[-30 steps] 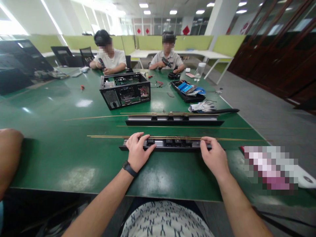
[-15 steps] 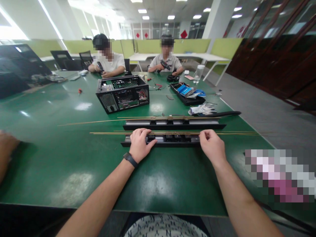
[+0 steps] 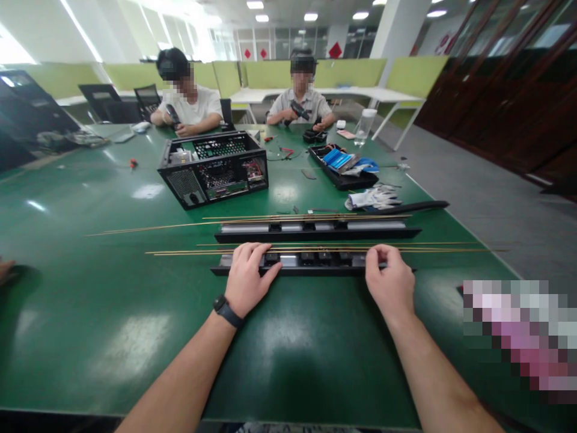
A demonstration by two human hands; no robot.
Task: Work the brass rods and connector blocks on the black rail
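My left hand (image 3: 246,279) lies on the left part of the near black rail (image 3: 311,271), fingers stretched and thumb apart. Thin gold-coloured rods (image 3: 437,250) run lengthwise over this rail and stick out past both its ends. At the rail's right end my right hand (image 3: 391,276) is closed in a pinch on the rods; how many it holds is hidden by the fingers. Just behind lies a second black rail (image 3: 324,234) with a pale inside and dark blocks, and more thin gold rods (image 3: 297,221) across it.
An open computer case (image 3: 216,168) stands at the back left. Behind the rails lie gloves (image 3: 372,197), a black tray (image 3: 351,180) with blue items and a black tube (image 3: 419,206). Two people sit across the green table (image 3: 135,343). Another person's hand (image 3: 5,270) shows at the left edge.
My view has shifted slightly, so the table and rails look a little nearer. The other person's hand at the left has drawn back out of view. My hands keep nearly the same places.
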